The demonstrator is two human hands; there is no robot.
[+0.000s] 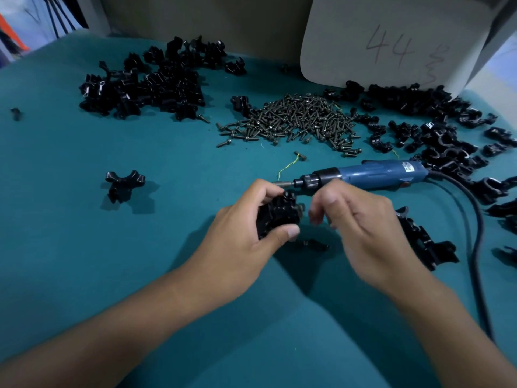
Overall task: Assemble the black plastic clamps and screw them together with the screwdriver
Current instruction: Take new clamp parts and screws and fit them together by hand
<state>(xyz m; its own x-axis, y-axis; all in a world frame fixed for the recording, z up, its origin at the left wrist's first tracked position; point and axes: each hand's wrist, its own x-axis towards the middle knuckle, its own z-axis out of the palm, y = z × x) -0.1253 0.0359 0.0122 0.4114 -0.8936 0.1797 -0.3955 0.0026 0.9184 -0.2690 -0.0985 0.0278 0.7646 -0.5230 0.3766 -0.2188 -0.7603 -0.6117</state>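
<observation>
1. The left hand (pixel 246 222) is at the centre of the frame and grips a black clamp (pixel 277 212), with the thumb on its lower side and the fingers curled over its top.
2. A screw (pixel 300 209) sticks out of the right side of the clamp.
3. The right hand (pixel 361 219) is just right of the clamp. Its fingers are curled and the tips are close to the screw; it is blurred, so I cannot tell if they pinch anything.
4. The screwdriver (pixel 372 175) lies on the teal table (pixel 84 247) just above the hands, with its bit pointing left. Its black cable (pixel 475 247) runs down the right side of the frame.
5. Some assembled clamps (pixel 425 242) lie right of the right hand, and one small black part (pixel 316 245) lies below the hands.
6. One clamp piece (pixel 124 184) lies alone at the left of centre.
7. A pile of screws (pixel 296 119) is at the upper centre.
8. A heap of black parts (pixel 148 85) is at the upper left, and another heap (pixel 436 127) spreads over the upper right.
9. A grey bin (pixel 391 40) with "44" written on it stands at the top right.
</observation>
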